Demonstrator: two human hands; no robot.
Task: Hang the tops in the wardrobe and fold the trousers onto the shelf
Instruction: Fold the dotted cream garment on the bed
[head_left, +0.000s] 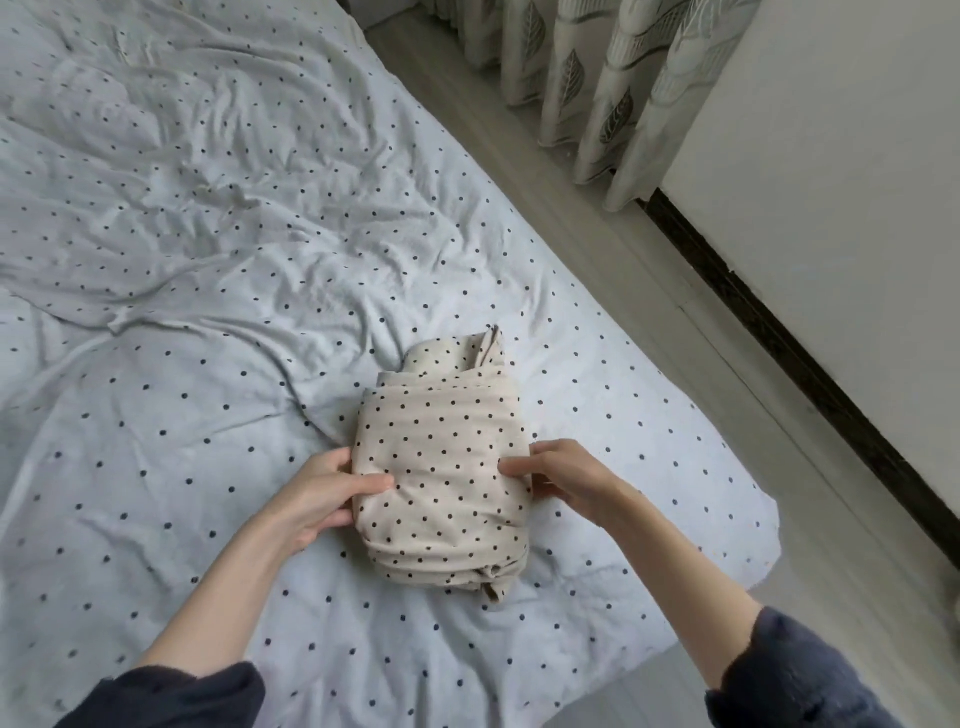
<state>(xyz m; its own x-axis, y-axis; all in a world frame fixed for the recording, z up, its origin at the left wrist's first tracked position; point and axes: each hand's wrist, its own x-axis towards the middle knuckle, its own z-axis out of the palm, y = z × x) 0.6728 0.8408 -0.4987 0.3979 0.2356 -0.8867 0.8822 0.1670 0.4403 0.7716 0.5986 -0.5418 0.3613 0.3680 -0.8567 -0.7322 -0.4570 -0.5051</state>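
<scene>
Dark sleeves (171, 696) frame the bottom edge, pushed up so both forearms are bare. Just beyond them the left hand (322, 491) grips the left side of the folded trousers (441, 467), thumb lying on top of the cloth and the other fingers curled round its edge. The right hand (558, 475) holds the opposite side, fingertips pinching into the top layer and the thumb tucked below, against the bundle's right edge.

These trousers are beige with small dark dots, folded into a compact, thick packet. It lies on the bed (156, 312) near the bed's right corner, with a loose end of cloth sticking up at its far side and a bunched fold at its near side.

Pale blue-grey sheet with dark dots covers the bed, smooth near the hands and heavily creased farther back. Right of the bed runs a strip of light floor (649, 322). Beyond that, a white wall (831, 208) with a dark skirting board (800, 353) at its foot, and farther still, cream curtains (587, 67) printed with leaves hang down to the floor.
</scene>
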